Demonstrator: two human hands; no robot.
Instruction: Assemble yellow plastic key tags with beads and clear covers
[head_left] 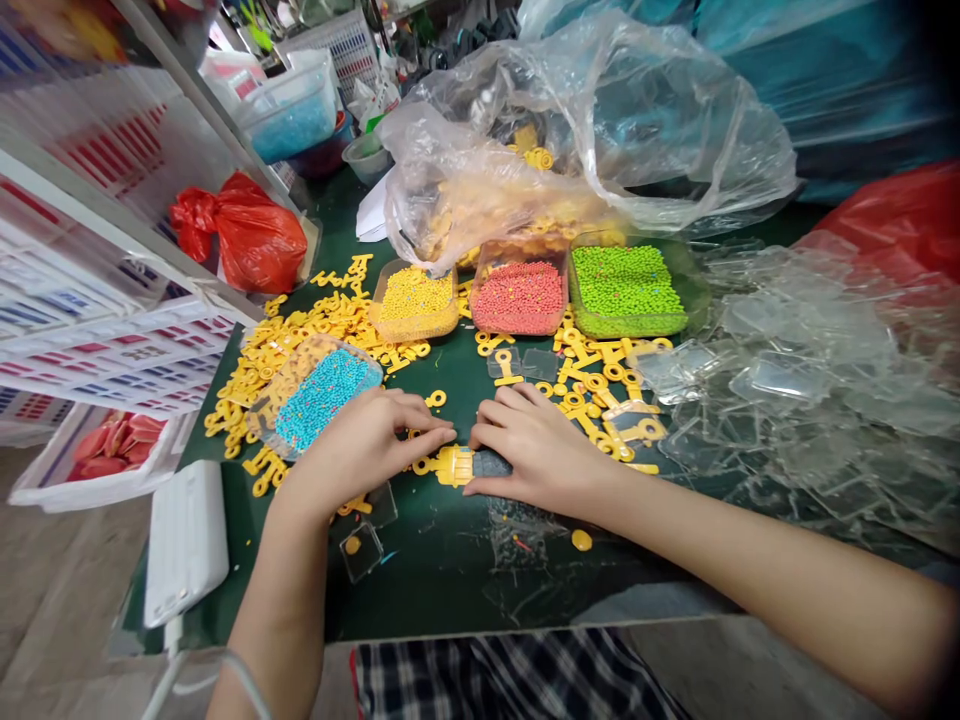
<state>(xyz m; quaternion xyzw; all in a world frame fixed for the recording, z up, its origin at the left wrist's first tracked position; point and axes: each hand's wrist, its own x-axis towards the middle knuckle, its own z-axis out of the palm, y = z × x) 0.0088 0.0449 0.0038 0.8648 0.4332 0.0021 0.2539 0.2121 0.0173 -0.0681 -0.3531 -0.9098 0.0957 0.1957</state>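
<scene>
A yellow plastic piece (454,466) with a ring end lies flat on the green table, joined to or touching a clear, greyish flat part (491,463). My right hand (534,445) grips this assembly from the right, thumb at the near side and fingers at the far side. My left hand (373,440) is beside its upper left, thumb and fingertips pinched together; anything between them is too small to make out. Under and near the left wrist are clear square covers (362,552), one with a yellow bit in it. A tub of blue beads (326,398) sits behind the left hand.
Tubs of yellow beads (417,300), pink beads (521,297) and green beads (626,290) line the back. Loose yellow pieces (300,345) spread around them. Clear plastic covers (780,400) pile up at right. A white power bank (187,540) lies at the left edge.
</scene>
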